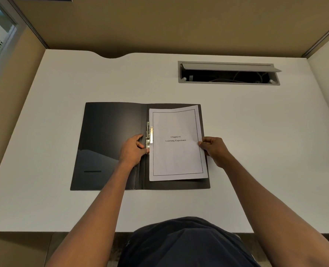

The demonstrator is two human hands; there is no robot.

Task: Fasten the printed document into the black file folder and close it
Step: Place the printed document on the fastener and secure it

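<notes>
A black file folder (109, 143) lies open on the white desk, its spine running down the middle. The printed document (177, 157), titled "Chapter 6 Learning Experience", rests on the folder's right half, its left edge against the metal clip (148, 135) at the spine. My left hand (132, 150) rests on the spine with its fingers on the lower end of the clip. My right hand (214, 149) pinches the document's right edge about halfway down. The top right corner of the sheets curls slightly upward.
The white desk (53, 116) is enclosed by tan partition walls at the back and sides. An open grey cable hatch (229, 74) with wires inside is set into the desk at the back right. My dark-clothed lap is at the desk's near edge.
</notes>
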